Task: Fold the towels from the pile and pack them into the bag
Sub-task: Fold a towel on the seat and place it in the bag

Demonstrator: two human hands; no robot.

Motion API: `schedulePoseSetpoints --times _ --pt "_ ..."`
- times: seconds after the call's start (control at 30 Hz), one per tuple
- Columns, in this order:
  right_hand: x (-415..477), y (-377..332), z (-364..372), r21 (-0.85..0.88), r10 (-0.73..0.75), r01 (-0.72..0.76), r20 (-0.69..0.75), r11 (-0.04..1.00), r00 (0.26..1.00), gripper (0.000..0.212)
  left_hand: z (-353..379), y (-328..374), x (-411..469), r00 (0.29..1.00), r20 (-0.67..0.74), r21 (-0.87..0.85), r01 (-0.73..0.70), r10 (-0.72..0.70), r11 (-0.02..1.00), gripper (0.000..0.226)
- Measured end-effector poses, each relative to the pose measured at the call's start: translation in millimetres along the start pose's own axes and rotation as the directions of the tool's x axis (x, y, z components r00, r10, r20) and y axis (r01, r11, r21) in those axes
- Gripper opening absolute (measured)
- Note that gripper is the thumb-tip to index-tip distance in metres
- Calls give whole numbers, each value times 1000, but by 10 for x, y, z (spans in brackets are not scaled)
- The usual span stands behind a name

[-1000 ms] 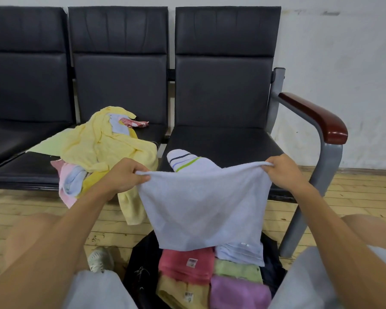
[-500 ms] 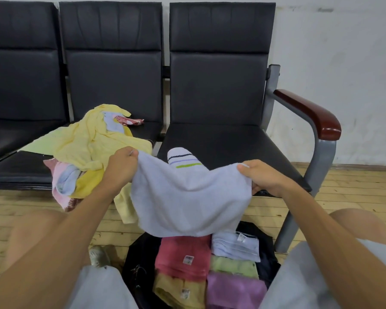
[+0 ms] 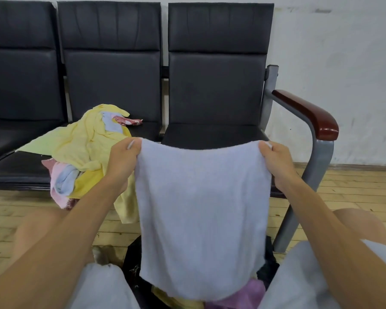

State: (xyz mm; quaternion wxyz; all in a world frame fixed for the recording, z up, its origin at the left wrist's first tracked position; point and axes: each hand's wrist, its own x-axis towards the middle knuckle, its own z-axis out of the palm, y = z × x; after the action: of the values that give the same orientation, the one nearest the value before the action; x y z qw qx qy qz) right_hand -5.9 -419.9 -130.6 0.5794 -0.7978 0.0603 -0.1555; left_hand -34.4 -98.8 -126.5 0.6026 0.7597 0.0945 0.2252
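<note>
Pale wooden floorboards [image 3: 354,190] run beneath the person's knees. Nearest, a black bag [image 3: 133,262] sits between them, with a purple towel [image 3: 245,292] and a yellow towel [image 3: 181,303] showing inside, so part of the packing looks done. Over the bag hangs a lilac towel [image 3: 201,219], soft terry, hanging as a smooth rectangle; I judge it is mid-fold. The left hand [image 3: 123,157] pinches its upper left corner and the right hand [image 3: 276,161] pinches the upper right. Beyond, the pile [image 3: 87,152] of crumpled yellow, pink and blue cloth lies on a bench seat and spills over its front edge, so several towels remain. Farther back stand the padded black bench [image 3: 216,90], its glossy red-brown armrest [image 3: 308,112] and a scuffed white wall [image 3: 334,52].
</note>
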Motion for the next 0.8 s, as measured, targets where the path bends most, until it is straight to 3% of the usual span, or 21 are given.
schedulePoseSetpoints --times 0.07,0.23,0.43,0.6,0.8 --pt "22 18 -17 -56 -81 75 -110 996 991 27 -41 -67 37 993 -92 82 -67 75 994 24" --pt "25 9 -55 -178 -179 141 -220 974 959 27 -91 -112 72 975 -110 158 -177 195 972 32" --pt "26 42 -81 -305 -259 192 -200 933 945 28 -90 -70 56 949 -152 216 -241 276 946 33" --pt "71 152 -78 -451 -222 147 -116 881 968 23 -81 -37 0 937 -161 211 -274 309 938 16" --pt "86 135 -84 -456 -230 151 -123 877 966 21 -91 -70 37 928 -125 275 -307 351 911 19"
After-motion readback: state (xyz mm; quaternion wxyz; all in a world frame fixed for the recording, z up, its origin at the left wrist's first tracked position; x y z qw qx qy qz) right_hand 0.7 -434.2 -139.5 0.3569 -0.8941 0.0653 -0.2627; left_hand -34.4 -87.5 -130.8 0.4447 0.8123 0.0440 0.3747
